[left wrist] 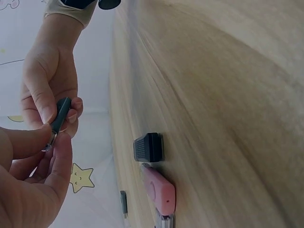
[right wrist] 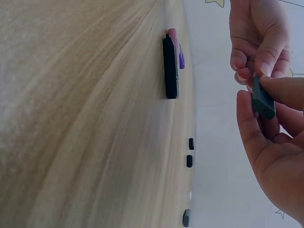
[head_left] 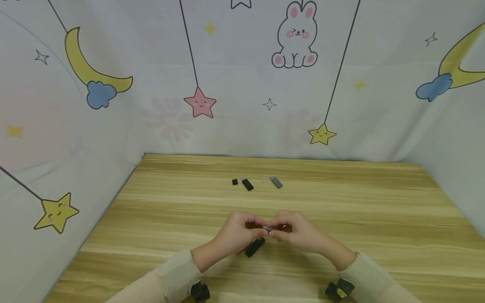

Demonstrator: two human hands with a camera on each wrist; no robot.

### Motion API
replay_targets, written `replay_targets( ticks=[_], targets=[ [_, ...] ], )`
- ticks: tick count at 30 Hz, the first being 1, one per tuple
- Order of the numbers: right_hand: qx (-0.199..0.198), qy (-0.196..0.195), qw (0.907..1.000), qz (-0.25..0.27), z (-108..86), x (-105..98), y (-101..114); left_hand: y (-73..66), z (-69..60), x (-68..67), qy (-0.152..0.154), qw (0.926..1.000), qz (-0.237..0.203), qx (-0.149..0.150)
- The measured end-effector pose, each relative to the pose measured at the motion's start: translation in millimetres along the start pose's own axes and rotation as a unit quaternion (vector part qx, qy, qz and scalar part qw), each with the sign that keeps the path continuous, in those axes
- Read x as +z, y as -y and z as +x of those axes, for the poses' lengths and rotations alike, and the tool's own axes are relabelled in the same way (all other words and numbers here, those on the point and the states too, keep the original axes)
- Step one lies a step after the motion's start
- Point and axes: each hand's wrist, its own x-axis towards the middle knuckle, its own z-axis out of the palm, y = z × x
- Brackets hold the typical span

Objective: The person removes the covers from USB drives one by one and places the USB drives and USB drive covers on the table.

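Above the table my two hands meet at a small dark grey-green USB flash drive (left wrist: 61,114). My right hand (head_left: 301,231) pinches its body between thumb and fingers. At the other end, my left hand (head_left: 236,233) pinches the clear cap (left wrist: 49,144), mostly covered by the fingertips. Whether the cap sits fully on the drive cannot be made out. Beneath the hands lie a black flash drive (head_left: 255,247) and a pink flash drive (left wrist: 161,192) with a clear end. A purple piece (right wrist: 181,57) shows beside them in the right wrist view.
Toward the back of the wooden table (head_left: 341,202) lie a black cap (head_left: 235,182), another black flash drive (head_left: 247,184), a small clear cap (head_left: 264,180) and a grey flash drive (head_left: 276,182). A printed cloth (head_left: 242,139) hangs behind the table and along both sides.
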Motion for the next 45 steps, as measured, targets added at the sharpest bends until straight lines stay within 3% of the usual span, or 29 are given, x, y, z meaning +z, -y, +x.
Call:
replay_targets(
  ticks=[7,22,38,45],
  targets=[
    [-0.004,-0.009,0.9998,0.019,-0.6,2,-2,-1.7,0.0,-0.1,-0.002,0.9993,-0.026,-0.027],
    [-0.052,-0.002,0.9985,0.015,-3.0,2,-6,2.3,0.7,1.1,0.015,0.9993,0.001,0.035],
    [-0.057,0.017,0.9979,0.024,-6.7,1,-9,5.2,1.4,4.7,0.028,0.9989,-0.017,0.034],
    [-0.049,0.007,0.9988,0.007,-5.0,1,-10,5.6,3.4,4.4,0.021,0.9991,0.0,0.036]
  ],
)
